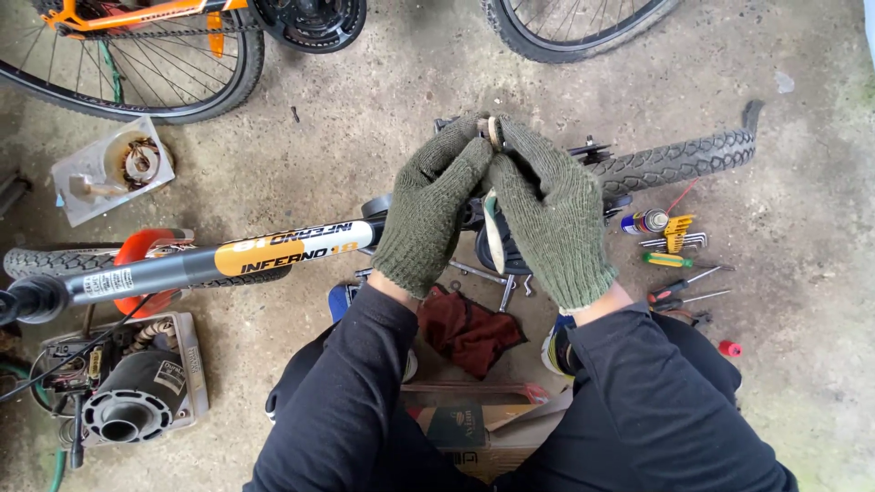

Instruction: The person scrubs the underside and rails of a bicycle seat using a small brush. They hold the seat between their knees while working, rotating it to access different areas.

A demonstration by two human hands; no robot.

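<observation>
Both my hands wear green knitted gloves and are raised together in the middle of the view. My left hand and my right hand pinch a small ring-shaped part between their fingertips. A pale strip hangs down between the palms. Under the hands lies a bicycle frame tube, grey with a white and orange band, running left to a handlebar grip. A knobbly black tyre lies to the right of my hands.
An orange bicycle's wheel stands top left, another wheel top centre. Hex keys, screwdrivers and a spray can lie right. A dark red rag, spanners, an electric motor, a tray with parts and a cardboard box rest on the concrete.
</observation>
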